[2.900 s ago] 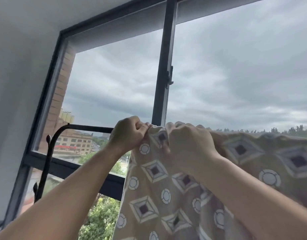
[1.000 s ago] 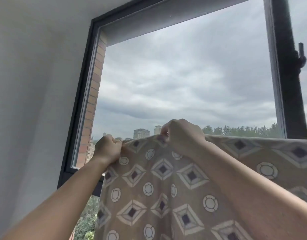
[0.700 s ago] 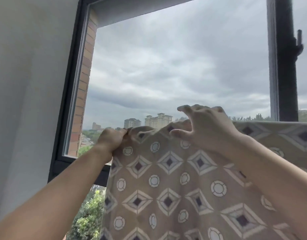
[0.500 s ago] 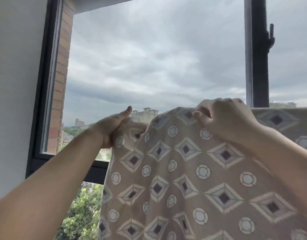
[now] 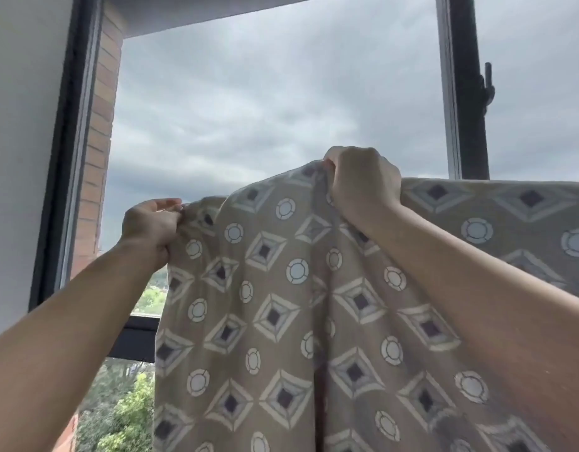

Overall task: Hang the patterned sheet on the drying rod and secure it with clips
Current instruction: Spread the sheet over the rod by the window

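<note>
- here, both forearms reach up and forward from the bottom corners of the view, bare to the elbow, towards the top edge of the patterned sheet (image 5: pixel 281 321).
- the left hand (image 5: pixel 149 225) sits lower and to the left, fingers curled, pinching the sheet's upper left corner between thumb and fingers.
- the right hand (image 5: pixel 361 184) is higher, fist closed round a bunch of the top edge, which it lifts into a peak.
- the sheet is tan with diamonds and rings; it hangs down in front of the window (image 5: pixel 265 109), its top edge running level off to the right. the rod under it is hidden.
- behind: a dark window frame (image 5: pixel 467 93) with a handle (image 5: pixel 487 89), a brick reveal (image 5: pixel 99 125), a white wall (image 5: pixel 20 125), grey cloudy sky, green trees (image 5: pixel 125 412) below.
</note>
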